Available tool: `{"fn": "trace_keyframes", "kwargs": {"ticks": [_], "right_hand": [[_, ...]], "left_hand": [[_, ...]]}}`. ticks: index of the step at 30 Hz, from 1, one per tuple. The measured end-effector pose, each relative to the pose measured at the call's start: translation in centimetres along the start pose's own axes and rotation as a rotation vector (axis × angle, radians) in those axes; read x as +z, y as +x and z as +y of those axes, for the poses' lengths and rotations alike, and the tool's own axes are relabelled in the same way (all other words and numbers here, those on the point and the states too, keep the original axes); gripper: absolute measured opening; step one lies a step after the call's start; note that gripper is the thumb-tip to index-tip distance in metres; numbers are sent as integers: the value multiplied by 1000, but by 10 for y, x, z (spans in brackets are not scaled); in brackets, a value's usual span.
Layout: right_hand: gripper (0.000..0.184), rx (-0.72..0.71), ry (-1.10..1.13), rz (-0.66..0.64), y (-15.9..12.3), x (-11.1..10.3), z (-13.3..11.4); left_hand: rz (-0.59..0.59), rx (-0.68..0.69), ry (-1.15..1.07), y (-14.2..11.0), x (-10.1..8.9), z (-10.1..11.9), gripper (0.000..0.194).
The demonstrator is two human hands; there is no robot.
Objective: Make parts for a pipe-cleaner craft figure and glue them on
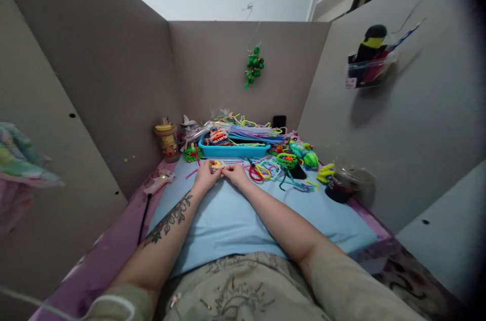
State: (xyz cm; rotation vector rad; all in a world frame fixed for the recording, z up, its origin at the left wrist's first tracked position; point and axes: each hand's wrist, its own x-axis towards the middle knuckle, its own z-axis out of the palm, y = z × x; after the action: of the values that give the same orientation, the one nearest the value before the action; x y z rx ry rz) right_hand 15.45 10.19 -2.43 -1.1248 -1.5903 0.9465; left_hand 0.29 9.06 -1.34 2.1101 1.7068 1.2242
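Observation:
My left hand (206, 176) and my right hand (235, 175) meet over the blue cloth (228, 214), fingers pinched together. Between them is a small pink, white and yellow pipe cleaner piece (217, 164), partly covered by the fingers. Both hands grip it, the left at its near left side and the right at its right edge. Just right of my right hand lie scissors (256, 174) with red and yellow handles. Loose pink pipe cleaners (191, 174) lie beside my left hand, and a green pipe cleaner figure (193, 153) sits beyond it.
A blue tray (235, 151) heaped with pipe cleaners stands at the back. Finished-looking green pipe cleaner pieces (304, 154) crowd its right side. A lidded cup (167, 143) is at the left, a dark plastic cup (340, 187) at the right, and a pink glue gun (159, 183) near the left edge.

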Motion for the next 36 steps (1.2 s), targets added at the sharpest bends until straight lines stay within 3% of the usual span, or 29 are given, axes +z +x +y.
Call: {"fn": "trace_keyframes", "kwargs": {"ticks": [13, 17, 21, 26, 32, 36], "right_hand": [[13, 1, -123, 84, -2, -1, -5], [19, -189, -189, 136, -9, -5, -9], [26, -349, -312, 82, -14, -8, -11], [29, -360, -393, 42, -13, -4, -11], [26, -198, -232, 43, -7, -5, -7], [26, -209, -226, 66, -7, -11, -6]], "left_hand": [[-1, 5, 12, 1, 2, -4, 34], [11, -5, -3, 1, 3, -5, 35], [3, -9, -11, 1, 3, -5, 34], [-5, -1, 7, 1, 3, -4, 31], [-2, 12, 8, 0, 1, -3, 32], [6, 12, -1, -1, 2, -2, 35]]}}
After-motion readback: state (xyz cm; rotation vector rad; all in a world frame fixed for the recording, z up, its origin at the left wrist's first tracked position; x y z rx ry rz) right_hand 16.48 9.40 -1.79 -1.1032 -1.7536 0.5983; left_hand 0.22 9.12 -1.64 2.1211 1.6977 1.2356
